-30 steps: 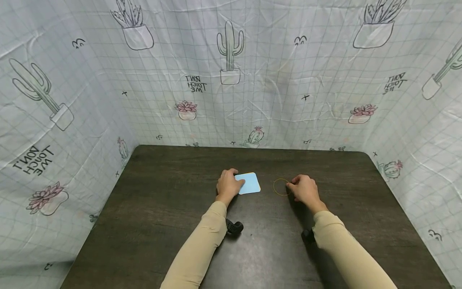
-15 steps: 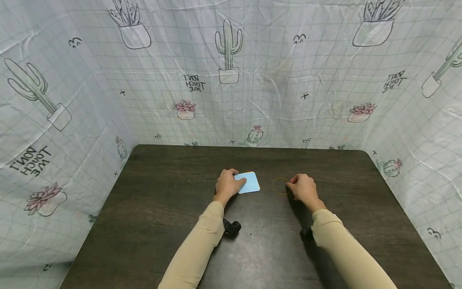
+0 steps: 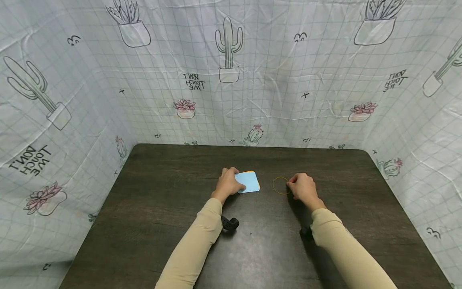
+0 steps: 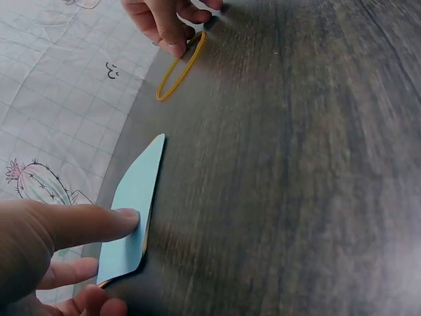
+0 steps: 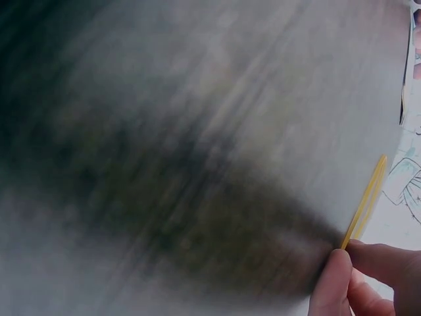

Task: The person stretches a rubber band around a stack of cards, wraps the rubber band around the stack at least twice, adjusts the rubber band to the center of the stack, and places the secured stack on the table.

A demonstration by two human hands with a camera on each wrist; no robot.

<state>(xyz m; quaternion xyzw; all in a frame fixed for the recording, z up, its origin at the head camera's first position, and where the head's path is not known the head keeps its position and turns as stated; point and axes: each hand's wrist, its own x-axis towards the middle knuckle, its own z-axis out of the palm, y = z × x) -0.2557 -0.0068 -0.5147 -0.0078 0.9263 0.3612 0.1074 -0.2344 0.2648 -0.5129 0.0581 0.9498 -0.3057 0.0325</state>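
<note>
In the head view, my left hand (image 3: pixel 227 184) grips a small stack of light blue cards (image 3: pixel 250 182) with rounded corners. Its thumb lies across the top face in the left wrist view, while the other fingers are at the stack's far end and underside. A thin orange edge shows below the top blue card (image 4: pixel 128 247). To the right, my right hand (image 3: pixel 304 189) pinches a thin yellow rubber band (image 3: pixel 275 188) between thumb and forefinger. The rubber band (image 5: pixel 366 201) hangs as a loose loop pointing toward the cards, close over the table.
Both hands work over a dark wood-grain table (image 3: pixel 173 224). A white fabric backdrop (image 3: pixel 274 96) printed with cacti encloses the back and sides. A black wrist device (image 3: pixel 230 224) sits under the left forearm.
My left thumb has slid back toward the near edge of the cards, and more orange shows along their far and right edges. The right hand and rubber band stay nearly still.
</note>
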